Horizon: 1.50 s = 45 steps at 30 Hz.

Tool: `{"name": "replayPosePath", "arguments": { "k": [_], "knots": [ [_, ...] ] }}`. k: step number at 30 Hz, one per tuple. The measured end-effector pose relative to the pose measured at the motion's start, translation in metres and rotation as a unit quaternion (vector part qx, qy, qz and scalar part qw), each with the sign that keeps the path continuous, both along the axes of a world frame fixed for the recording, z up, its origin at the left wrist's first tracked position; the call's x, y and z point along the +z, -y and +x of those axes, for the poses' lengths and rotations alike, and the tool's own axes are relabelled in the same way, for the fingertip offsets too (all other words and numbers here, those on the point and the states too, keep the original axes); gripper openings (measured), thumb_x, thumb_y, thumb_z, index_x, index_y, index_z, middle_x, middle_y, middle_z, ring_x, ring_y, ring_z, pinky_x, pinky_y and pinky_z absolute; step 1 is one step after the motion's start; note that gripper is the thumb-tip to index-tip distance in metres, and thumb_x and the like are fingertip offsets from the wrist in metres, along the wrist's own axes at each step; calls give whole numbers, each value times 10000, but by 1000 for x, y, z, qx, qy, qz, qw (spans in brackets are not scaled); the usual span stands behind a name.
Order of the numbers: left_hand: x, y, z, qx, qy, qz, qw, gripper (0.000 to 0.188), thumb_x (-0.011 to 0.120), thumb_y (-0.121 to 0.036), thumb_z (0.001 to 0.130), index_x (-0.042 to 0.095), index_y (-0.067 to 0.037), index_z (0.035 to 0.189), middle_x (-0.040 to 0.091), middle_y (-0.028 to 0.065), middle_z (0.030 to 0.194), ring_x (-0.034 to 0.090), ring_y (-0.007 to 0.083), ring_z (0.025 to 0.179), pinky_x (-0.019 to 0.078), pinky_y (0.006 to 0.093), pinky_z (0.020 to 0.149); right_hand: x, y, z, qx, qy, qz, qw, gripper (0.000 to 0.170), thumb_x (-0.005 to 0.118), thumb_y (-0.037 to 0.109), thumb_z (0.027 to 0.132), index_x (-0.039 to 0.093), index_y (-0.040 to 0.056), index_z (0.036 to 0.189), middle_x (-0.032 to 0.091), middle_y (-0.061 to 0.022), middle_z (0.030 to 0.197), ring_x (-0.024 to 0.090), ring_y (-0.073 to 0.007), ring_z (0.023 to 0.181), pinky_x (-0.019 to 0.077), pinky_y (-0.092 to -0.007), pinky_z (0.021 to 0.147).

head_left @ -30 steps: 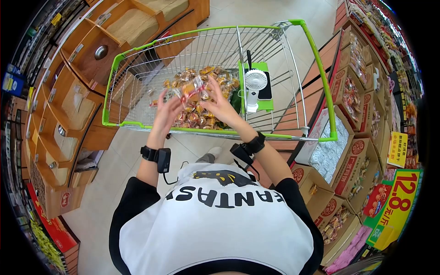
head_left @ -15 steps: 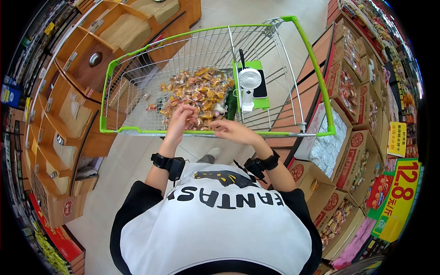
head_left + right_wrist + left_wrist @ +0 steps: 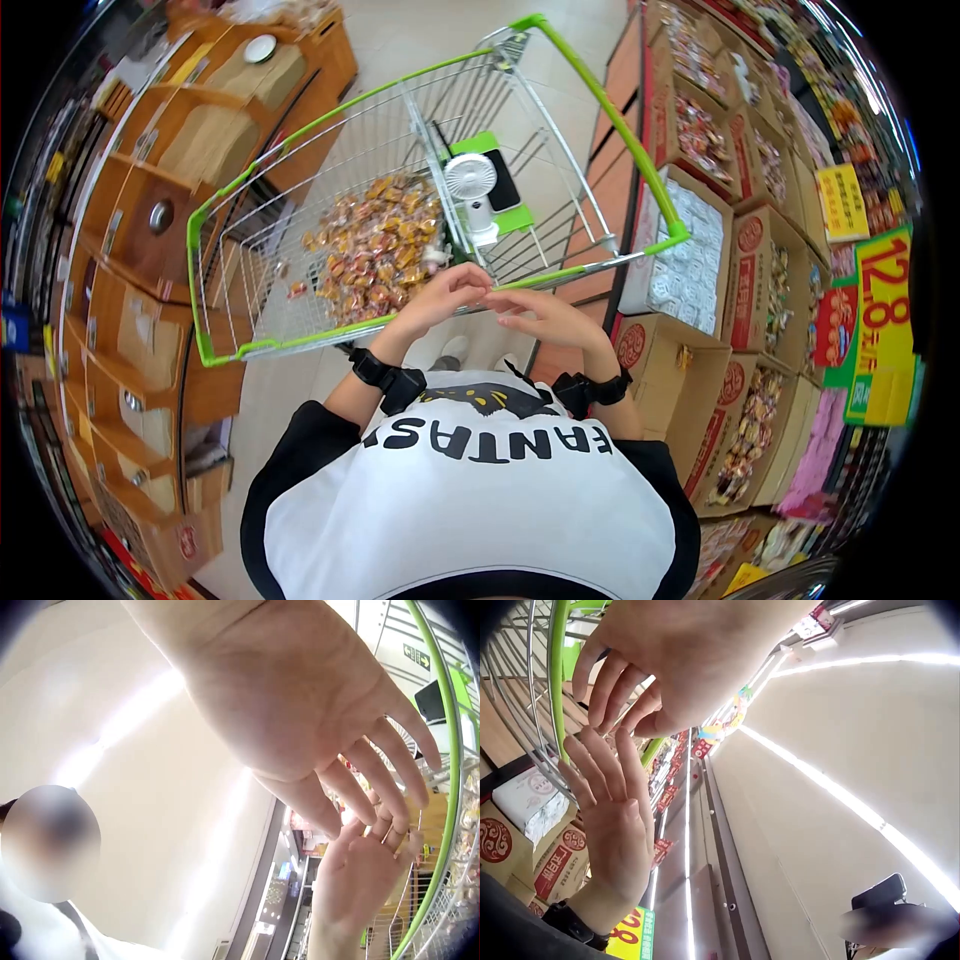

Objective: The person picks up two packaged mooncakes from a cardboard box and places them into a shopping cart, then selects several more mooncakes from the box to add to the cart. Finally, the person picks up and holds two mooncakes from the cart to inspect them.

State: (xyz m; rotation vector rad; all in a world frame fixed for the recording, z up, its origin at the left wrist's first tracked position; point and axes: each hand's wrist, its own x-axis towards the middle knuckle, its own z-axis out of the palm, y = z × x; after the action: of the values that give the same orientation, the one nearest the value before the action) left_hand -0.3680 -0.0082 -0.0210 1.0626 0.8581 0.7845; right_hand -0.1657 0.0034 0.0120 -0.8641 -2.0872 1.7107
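My left hand (image 3: 450, 298) is at the cart's near rim with its fingers relaxed and nothing in them. Facing it, my right hand (image 3: 545, 315) has loosely extended fingers and is likewise empty. The fingertips of the two hands come close together, as the right wrist view shows with the left hand (image 3: 360, 877) below the right palm (image 3: 292, 690). Beyond them, a heap of small wrapped snacks (image 3: 375, 245) in yellow and brown lies in the green-edged shopping cart (image 3: 240, 350).
A white handheld fan (image 3: 472, 180) and a dark phone (image 3: 503, 180) rest on the cart's green seat panel (image 3: 515, 218). Wooden bins (image 3: 150, 330) line the left. Cardboard boxes (image 3: 760, 260) of packaged goods line the right, beside a yellow and green price sign (image 3: 885, 320).
The wrapped snack between my hands a second ago is out of them. Both hands have come back from over the heap to the near rim, and the cart has turned in view.
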Motion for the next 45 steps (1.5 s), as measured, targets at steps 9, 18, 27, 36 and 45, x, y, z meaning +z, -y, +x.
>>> {"name": "replayPosePath", "arguments": {
  "k": [9,18,27,36,45],
  "knots": [
    [9,-19,50,-154,-9,0,988,174,497,-93,814,500,-30,976,550,44,915,526,118,838,416,251,750,8,36,65,-147,79,35,985,374,521,221,826,472,38,1148,550,-133,1041,531,-212,941,421,-310,805],
    [16,-35,111,-253,18,-12,967,165,484,-70,807,497,-8,958,558,63,899,521,124,825,413,247,739,30,98,134,-369,57,38,927,364,518,189,827,467,16,1144,550,-129,1058,544,-191,939,420,-293,820],
    [15,-31,176,-365,9,-14,931,121,455,-88,825,511,-39,920,568,55,860,533,113,790,427,246,743,33,192,178,-563,22,-9,826,382,499,219,854,439,17,1172,534,-115,1079,502,-166,986,385,-274,856],
    [22,-20,235,-441,49,-47,895,139,432,-71,818,510,-17,920,561,77,847,534,142,773,432,264,736,42,291,194,-713,126,-18,690,396,517,245,842,476,-28,1127,576,-118,1017,525,-146,932,396,-255,824],
    [20,-22,252,-472,60,-34,879,155,430,-72,818,503,-24,945,559,83,862,543,143,799,441,270,756,87,370,202,-868,171,25,465,396,491,250,854,470,-25,1139,549,-104,1086,512,-156,990,373,-254,856]
  ]
}}
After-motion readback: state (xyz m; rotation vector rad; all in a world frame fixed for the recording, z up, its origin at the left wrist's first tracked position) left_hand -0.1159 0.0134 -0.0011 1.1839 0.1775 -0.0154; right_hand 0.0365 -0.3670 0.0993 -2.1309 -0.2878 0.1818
